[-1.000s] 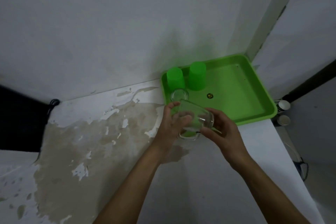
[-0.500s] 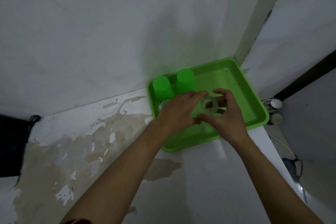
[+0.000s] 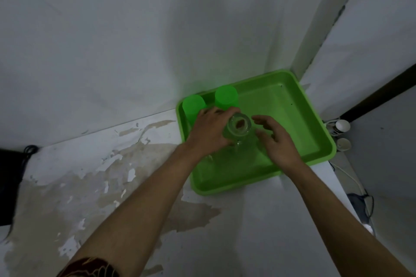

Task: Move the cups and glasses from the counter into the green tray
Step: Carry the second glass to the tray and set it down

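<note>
Landmark: the shallow rectangular bright green plastic tray sits in the corner of the worn white surface, against the wall.
Clear glass: a clear drinking glass stands inverted inside the tray, base up, near the tray's middle and toward its left half.
Left hand: the left hand wraps its fingers round the left side of the clear glass, grasping it.
Right hand: the right hand hovers just right of the glass over the tray floor, fingers spread and loose, holding nothing; whether a fingertip touches the glass I cannot tell.
Green cups: two bright green plastic cups stand upside down in the tray's back-left corner, side by side.
Other glassware: faint clear rims show in the tray under the left hand; too hidden to count.
Done so far: the two cups are in the tray, and the held glass looks set down or nearly so.
Left to do: no cup or glass is visible on the surface outside the tray, so the task appears close to finished, pending release.
Change from half a second ago: both hands gripped the glass then; the right hand has since let go and drawn slightly aside, and the glass now stands base up.
</note>
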